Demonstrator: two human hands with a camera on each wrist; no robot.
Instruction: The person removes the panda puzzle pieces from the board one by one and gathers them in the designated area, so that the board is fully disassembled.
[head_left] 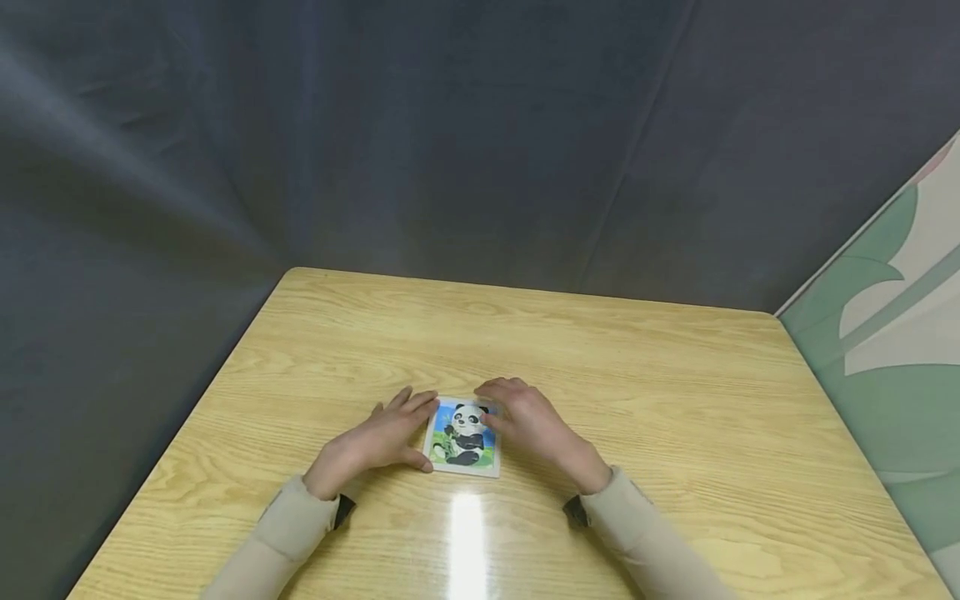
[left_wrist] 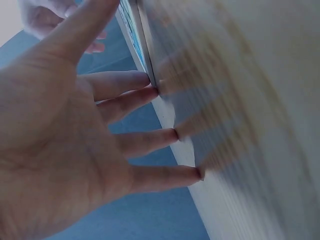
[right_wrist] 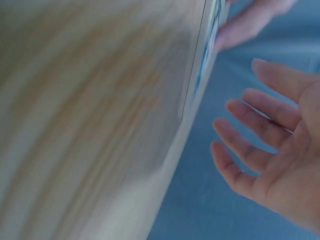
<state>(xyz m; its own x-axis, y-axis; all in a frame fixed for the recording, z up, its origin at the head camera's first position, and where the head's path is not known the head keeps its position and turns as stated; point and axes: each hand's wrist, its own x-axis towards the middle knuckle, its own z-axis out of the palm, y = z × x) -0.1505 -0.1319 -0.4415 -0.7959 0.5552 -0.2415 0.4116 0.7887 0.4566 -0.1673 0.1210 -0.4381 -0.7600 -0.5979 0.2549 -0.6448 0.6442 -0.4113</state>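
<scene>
A small square panda picture board [head_left: 467, 446] with a white border lies flat on the wooden table. It shows a black-and-white panda against blue and green. My left hand [head_left: 381, 435] is at the board's left side, thumb and fingers spread. In the left wrist view, fingertips [left_wrist: 150, 90] rest on the table, two of them right at the board's edge. Over the board's right side is my right hand [head_left: 531, 421], covering its upper right corner. The right wrist view shows that hand's fingers [right_wrist: 242, 152] loosely bent and raised off the tabletop, holding nothing.
The light wooden table [head_left: 637, 367] extends around the board on all sides. A dark curtain [head_left: 480, 150] hangs behind and to the left. At the right stands a green and white patterned panel [head_left: 892, 333]. Light glares on the tabletop near the front.
</scene>
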